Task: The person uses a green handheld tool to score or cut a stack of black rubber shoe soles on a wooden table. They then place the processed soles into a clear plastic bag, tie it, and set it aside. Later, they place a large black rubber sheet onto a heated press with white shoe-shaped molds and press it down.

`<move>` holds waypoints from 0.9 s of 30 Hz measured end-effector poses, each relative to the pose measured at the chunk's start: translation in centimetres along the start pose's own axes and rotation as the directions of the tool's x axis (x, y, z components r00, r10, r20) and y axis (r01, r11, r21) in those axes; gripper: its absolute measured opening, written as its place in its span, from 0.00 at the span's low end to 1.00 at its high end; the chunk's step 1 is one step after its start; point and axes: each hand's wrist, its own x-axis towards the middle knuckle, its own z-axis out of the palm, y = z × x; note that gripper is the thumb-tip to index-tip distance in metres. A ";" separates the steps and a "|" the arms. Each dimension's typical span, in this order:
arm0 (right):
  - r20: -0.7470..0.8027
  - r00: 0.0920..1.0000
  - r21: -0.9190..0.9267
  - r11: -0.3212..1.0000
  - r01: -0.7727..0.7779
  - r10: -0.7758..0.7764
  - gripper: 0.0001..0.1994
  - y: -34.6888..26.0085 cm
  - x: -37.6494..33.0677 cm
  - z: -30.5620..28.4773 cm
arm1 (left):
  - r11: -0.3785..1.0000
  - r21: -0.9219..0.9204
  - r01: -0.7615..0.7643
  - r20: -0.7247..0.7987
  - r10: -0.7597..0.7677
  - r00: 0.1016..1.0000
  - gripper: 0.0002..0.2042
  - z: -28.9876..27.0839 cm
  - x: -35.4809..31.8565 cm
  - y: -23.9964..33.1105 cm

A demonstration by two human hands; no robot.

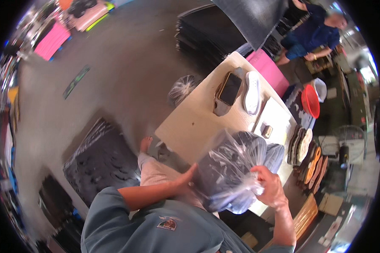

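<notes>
- Workshop floor [114, 63], grey, spread left of a pale table [181, 126].
- Clear plastic bag [232, 168], dark contents, was at the table's near edge; whether resting there, could not tell.
- Right hand [269, 186] clenched the bag's gathered top.
- Left hand [186, 178] was against its left side; fingers hidden, grip unclear.
- Phone [230, 88] lay farther off, beside a white shoe sole [252, 93].
</notes>
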 end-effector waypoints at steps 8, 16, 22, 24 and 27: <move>-0.107 0.939 0.250 0.923 -0.292 0.326 0.24 -3.5 -0.5 2.0 | 0.964 0.087 0.251 0.115 -0.260 0.959 0.40 2.7 -2.7 4.7; -0.150 0.919 0.339 0.892 -0.300 0.366 0.19 -5.5 -0.1 3.3 | 0.991 0.124 0.052 0.123 -0.067 0.990 0.41 1.9 -1.6 3.1; -0.272 0.940 0.053 0.978 -0.201 0.208 0.18 -9.8 -1.4 6.4 | 0.999 -0.022 0.038 0.113 -0.035 0.993 0.41 -0.8 1.2 0.3; -0.243 0.948 0.042 0.979 -0.201 0.205 0.19 -12.2 -0.7 6.7 | 0.997 -0.059 0.041 0.130 -0.033 0.991 0.40 -1.4 0.4 1.7; -0.300 0.931 0.110 0.977 -0.182 0.207 0.18 -16.6 2.1 7.3 | 0.995 -0.060 0.081 0.189 -0.068 0.980 0.37 -2.6 -2.4 5.6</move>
